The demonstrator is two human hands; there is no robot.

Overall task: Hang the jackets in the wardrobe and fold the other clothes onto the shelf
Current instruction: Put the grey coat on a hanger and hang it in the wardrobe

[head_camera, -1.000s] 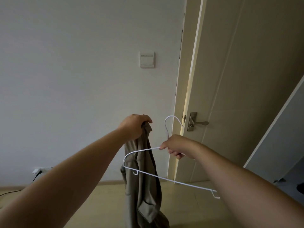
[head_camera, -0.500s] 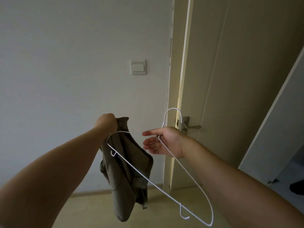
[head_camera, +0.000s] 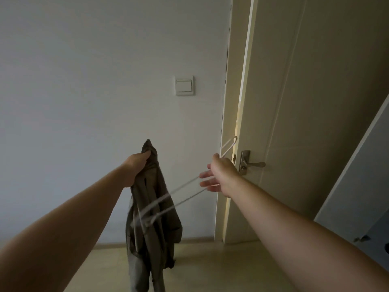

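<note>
The left hand [head_camera: 137, 165] grips the jacket [head_camera: 153, 224] by its bunched collar, and the cloth hangs straight down. The hanger [head_camera: 183, 192] slants from the right hand [head_camera: 222, 175], right of the jacket, down across the jacket's middle, its blurred tip below that collar. The right fingers [head_camera: 205, 175] lie straight and spread, carrying the wire unclenched.

Both bare forearms reach forward, the left hand [head_camera: 137, 165] fisted round the jacket [head_camera: 156, 178], the right hand [head_camera: 221, 173] with fingers spread nearly straight.
</note>
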